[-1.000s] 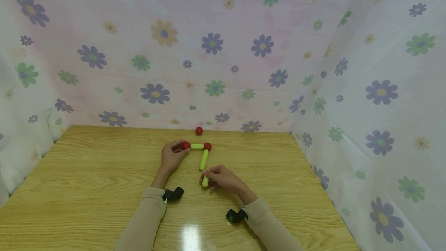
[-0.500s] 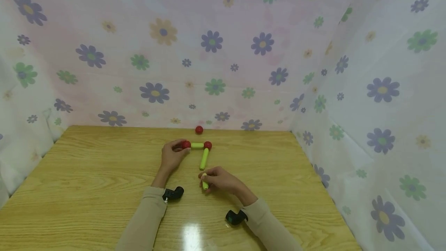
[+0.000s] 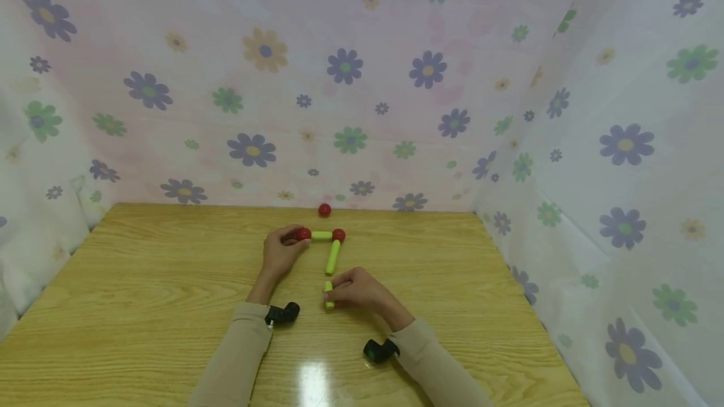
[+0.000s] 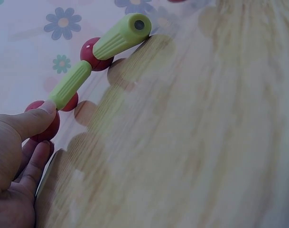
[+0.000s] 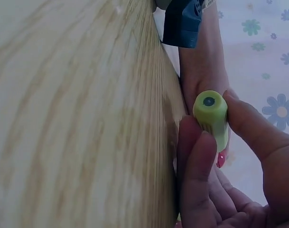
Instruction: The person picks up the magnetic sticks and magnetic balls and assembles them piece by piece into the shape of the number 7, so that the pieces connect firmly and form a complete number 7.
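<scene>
In the head view, my left hand (image 3: 279, 254) grips a red ball (image 3: 304, 234) between thumb and fingers. From that ball runs a lime-green rod (image 3: 322, 235) to a second red ball (image 3: 339, 235), where another lime rod (image 3: 332, 257) angles toward me. The left wrist view shows this rod's free end with a dark round dot. My right hand (image 3: 362, 291) pinches a separate lime rod (image 5: 210, 111) between thumb and fingertips, a dark dot on its end too. A small gap parts it from the joined rod's free end.
A loose red ball (image 3: 324, 210) lies at the wooden table's (image 3: 170, 269) back edge. Flower-printed sheets (image 3: 351, 99) stand behind and at both sides. Black wrist cameras (image 3: 380, 351) jut from both sleeves, near the tabletop.
The rod in my right hand has turned between the fingers and shifted slightly left, the thumb now lying across it. My left hand and the joined rods and balls hold still.
</scene>
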A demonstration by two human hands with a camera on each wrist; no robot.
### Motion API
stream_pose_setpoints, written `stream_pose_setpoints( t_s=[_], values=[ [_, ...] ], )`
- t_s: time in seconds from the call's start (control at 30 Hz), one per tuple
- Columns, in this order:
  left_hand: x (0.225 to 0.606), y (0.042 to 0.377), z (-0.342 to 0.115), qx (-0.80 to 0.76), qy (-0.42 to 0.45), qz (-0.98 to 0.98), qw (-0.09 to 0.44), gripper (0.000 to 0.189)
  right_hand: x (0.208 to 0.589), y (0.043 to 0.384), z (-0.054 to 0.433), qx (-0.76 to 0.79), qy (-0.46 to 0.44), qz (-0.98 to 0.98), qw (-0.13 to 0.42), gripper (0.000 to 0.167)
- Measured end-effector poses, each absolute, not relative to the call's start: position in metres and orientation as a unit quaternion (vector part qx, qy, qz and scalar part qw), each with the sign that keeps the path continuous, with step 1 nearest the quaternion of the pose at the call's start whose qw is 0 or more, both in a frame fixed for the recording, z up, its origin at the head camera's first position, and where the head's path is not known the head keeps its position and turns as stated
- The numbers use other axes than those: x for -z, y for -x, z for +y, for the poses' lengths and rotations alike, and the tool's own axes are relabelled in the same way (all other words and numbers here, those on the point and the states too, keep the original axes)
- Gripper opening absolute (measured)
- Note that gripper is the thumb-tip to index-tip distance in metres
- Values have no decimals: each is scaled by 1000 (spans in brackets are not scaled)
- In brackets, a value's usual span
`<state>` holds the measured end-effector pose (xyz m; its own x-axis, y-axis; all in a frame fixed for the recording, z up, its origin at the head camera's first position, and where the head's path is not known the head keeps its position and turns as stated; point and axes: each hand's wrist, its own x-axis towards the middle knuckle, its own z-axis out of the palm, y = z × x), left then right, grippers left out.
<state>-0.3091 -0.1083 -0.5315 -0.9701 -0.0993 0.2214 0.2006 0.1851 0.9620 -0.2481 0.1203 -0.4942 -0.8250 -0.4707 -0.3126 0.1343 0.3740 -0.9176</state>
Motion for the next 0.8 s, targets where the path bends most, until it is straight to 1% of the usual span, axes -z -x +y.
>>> stream_pose_setpoints(
  t_s=[0.07,0.17,0.4,0.8],
  values=[
    [532,308,-108,639,36,-759,120,43,495,249,119,539,96,792,269,22],
    [533,307,-107,645,41,-753,120,44,497,250,117,531,80,802,263,19],
    [532,308,-106,641,34,-758,116,42,502,254,117,554,54,784,275,26],
    [533,309,-109,647,37,-752,122,41,503,259,116,572,39,767,289,28]
  ],
)
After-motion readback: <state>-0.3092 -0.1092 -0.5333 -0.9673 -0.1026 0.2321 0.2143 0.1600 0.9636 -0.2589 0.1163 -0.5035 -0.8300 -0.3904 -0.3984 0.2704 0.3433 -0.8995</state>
